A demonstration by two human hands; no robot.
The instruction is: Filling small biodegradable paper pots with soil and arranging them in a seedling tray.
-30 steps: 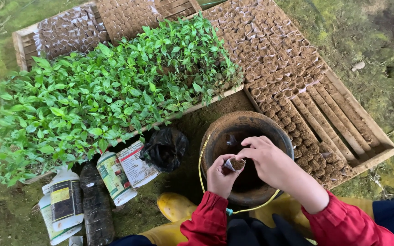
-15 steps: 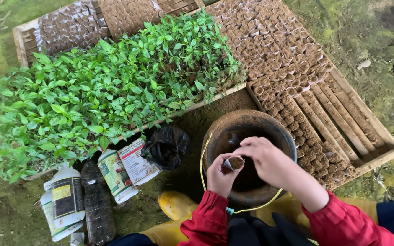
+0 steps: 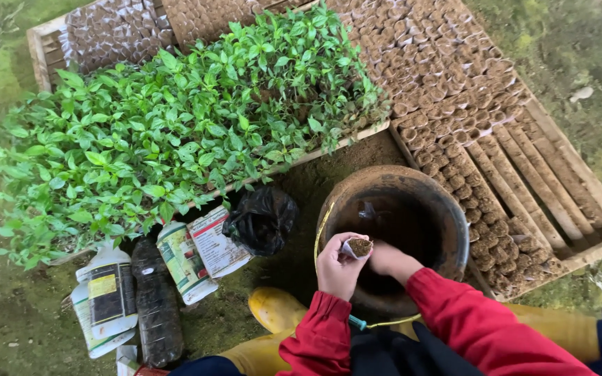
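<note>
Here, the left hand (image 3: 338, 268) gripped 1 small soil-filled paper pot (image 3: 357, 247) upright over the dark soil basin (image 3: 447, 209), so spills fell back in, while the right hand (image 3: 388, 259), fingers curled, pressed its soil.

right hand (image 3: 384, 259) fingertips hidden in basin (image 3: 447, 209), bottle (image 3: 156, 306) cut off below
</note>
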